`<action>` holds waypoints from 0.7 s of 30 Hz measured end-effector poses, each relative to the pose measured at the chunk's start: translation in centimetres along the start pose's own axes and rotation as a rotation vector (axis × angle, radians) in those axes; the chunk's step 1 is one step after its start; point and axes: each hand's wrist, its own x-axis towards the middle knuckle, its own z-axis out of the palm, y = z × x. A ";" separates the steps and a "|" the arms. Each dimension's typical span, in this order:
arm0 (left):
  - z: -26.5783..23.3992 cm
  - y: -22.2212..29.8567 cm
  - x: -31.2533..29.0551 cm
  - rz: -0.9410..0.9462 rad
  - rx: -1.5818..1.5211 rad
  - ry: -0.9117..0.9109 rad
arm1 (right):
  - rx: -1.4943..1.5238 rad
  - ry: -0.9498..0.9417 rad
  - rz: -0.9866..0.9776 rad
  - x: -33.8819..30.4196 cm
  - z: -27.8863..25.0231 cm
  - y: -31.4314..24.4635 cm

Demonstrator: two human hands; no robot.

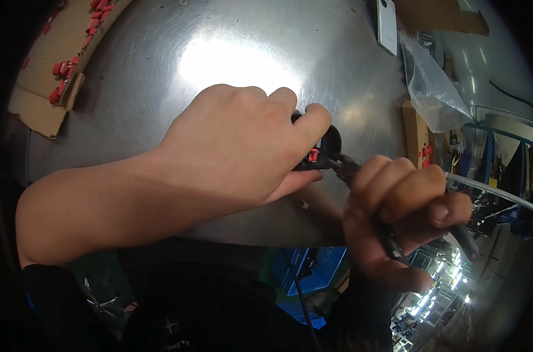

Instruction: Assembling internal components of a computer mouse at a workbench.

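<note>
My left hand (237, 135) is closed around a rounded black plastic part (332, 139), and its palm and fingers hide most of that part. A small red piece (312, 155) shows in the black part, between thumb and fingers. Closed around dark-handled pliers (345, 168) is my right hand (398, 202). The pliers' jaws point left and reach the edge of the black part, close to the red piece. Whether they grip anything cannot be made out. Below my left thumb, a small pale connector (304, 205) shows over the table.
The metal table (131, 76) lies under my hands. At the left, a cardboard tray (40, 44) carries several red parts. A white phone (386, 26), a clear plastic bag (433, 88) and a cardboard box (415, 126) line the right. A blue crate (331, 267) stands below the table's front edge.
</note>
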 end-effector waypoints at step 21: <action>0.4 0.6 0.0 0.076 0.062 0.030 | 0.017 0.033 0.069 -0.1 0.5 0.2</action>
